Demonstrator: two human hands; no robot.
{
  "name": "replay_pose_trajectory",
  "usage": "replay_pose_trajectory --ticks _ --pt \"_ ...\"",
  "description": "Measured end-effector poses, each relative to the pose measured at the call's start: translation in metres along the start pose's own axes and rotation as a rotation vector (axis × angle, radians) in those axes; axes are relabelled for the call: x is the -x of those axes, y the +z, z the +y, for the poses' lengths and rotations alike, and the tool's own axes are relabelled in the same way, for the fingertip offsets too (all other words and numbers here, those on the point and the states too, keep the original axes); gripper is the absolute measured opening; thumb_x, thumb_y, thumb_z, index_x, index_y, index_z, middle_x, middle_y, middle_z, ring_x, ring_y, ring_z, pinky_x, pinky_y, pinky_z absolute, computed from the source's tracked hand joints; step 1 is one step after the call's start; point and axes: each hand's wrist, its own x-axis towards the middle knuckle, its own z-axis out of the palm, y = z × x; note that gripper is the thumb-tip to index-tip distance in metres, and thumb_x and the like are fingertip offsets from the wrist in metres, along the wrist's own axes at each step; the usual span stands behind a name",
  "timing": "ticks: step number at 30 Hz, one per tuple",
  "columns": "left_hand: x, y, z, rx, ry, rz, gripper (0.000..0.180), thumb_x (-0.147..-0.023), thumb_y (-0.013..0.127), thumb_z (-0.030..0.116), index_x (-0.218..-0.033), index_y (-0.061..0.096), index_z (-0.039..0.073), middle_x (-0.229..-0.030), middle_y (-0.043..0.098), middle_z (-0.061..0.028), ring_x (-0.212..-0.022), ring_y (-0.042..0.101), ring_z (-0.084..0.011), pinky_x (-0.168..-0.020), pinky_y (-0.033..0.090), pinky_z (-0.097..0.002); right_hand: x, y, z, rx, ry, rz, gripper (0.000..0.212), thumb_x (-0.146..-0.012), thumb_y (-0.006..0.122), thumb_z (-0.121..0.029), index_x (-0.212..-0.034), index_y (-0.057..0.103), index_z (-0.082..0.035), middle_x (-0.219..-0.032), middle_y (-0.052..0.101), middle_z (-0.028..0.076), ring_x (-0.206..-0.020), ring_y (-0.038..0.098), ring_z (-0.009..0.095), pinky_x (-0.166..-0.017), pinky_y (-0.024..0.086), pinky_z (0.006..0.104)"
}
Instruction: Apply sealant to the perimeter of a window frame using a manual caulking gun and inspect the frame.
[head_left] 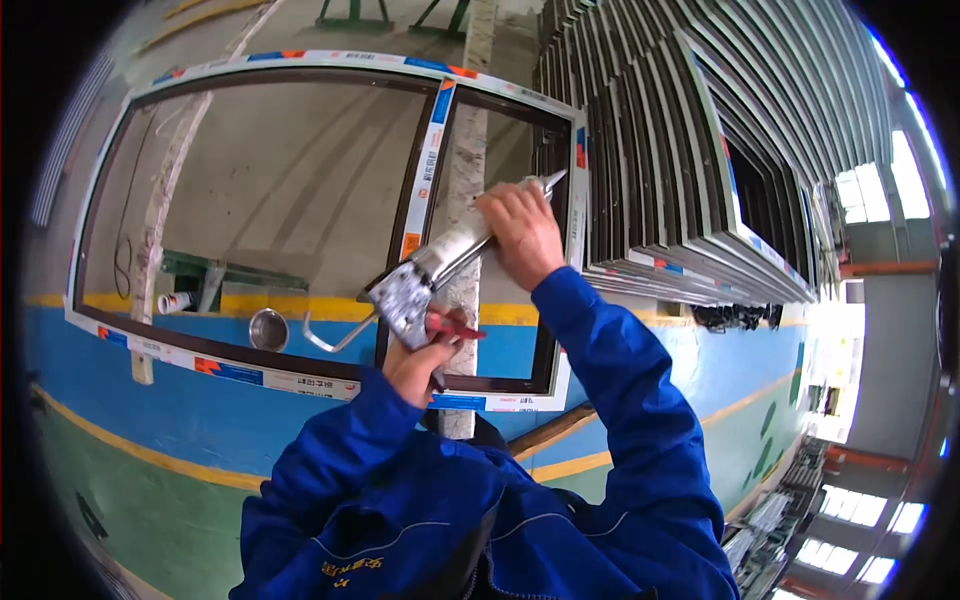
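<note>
A caulking gun lies slantwise across the upright divider of a window frame, above it. My left hand is closed round its handle end, where a red part shows by the fingers. Sealant smears seem to coat the gun's rear body. Out of the back sticks the bent metal rod. My right hand wraps the front of the barrel, close to the pale pointed nozzle. That nozzle points toward the frame's right side.
Smeared support beams carry the frame. On the left beam's right side are a white tube and an open metal can. Many finished frames stand stacked at the right. A dark bundle lies below them on the floor.
</note>
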Motion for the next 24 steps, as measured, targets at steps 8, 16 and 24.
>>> replay_pose_trajectory --ticks 8,16,24 --pt "-0.119 0.005 -0.039 0.136 0.041 0.046 0.04 -0.076 0.053 -0.009 -0.114 0.052 0.003 -0.11 0.06 -0.0092 -0.103 0.057 -0.0183 -0.092 0.043 -0.0293 -0.024 0.057 0.095 -0.003 -0.019 -0.031 0.05 -0.061 0.071 -0.002 -0.108 0.057 -0.01 -0.109 0.06 0.009 -0.113 0.053 0.03 -0.104 0.035 0.0491" --pt "-0.187 0.022 -0.067 0.208 0.09 0.097 0.037 -0.078 0.053 -0.008 -0.113 0.051 0.004 -0.11 0.061 -0.0104 -0.105 0.058 -0.0202 -0.091 0.045 -0.0324 -0.035 0.093 0.17 -0.025 -0.094 -0.002 0.055 -0.058 0.07 0.003 -0.109 0.056 -0.009 -0.11 0.06 0.012 -0.109 0.054 0.032 -0.099 0.039 0.0463" --pt "-0.215 0.024 -0.074 0.25 0.087 0.063 0.034 -0.082 0.055 -0.008 -0.112 0.053 0.006 -0.11 0.061 -0.0112 -0.108 0.058 -0.0215 -0.094 0.046 -0.0339 -0.037 0.101 0.193 -0.016 -0.079 -0.028 0.054 -0.056 0.071 0.005 -0.107 0.057 -0.008 -0.108 0.062 0.011 -0.108 0.056 0.032 -0.097 0.04 0.043"
